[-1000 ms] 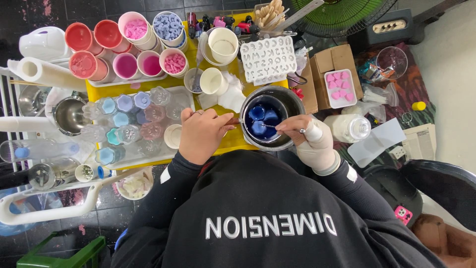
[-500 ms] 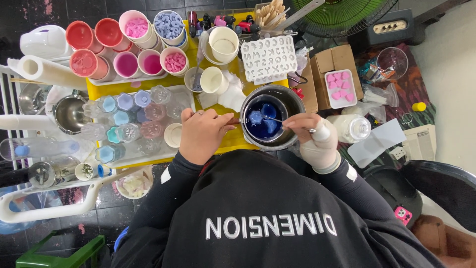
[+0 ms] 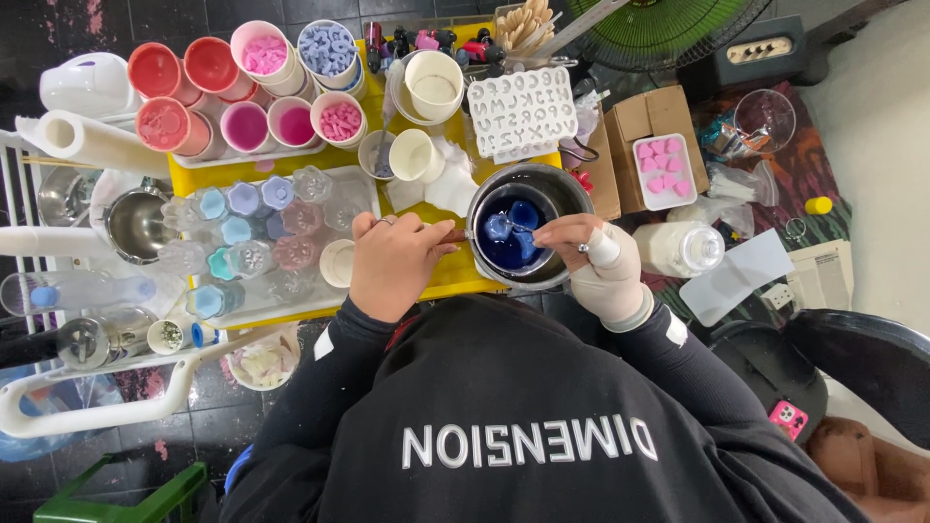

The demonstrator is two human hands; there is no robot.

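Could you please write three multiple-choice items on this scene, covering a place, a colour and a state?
1. Where is the white letter mould? A beyond the metal pot B under the chair C in the pot
2. What colour are the pieces in the pot? A red B blue C green
3. What is the right hand doing? A resting flat B holding a thin tool over the pot C gripping a cup

Answers: 1 A, the mould lies past the pot's far rim. 2 B, blue pieces sit in it. 3 B, its fingers pinch a tool above the pot, while the left hand steadies the handle side.
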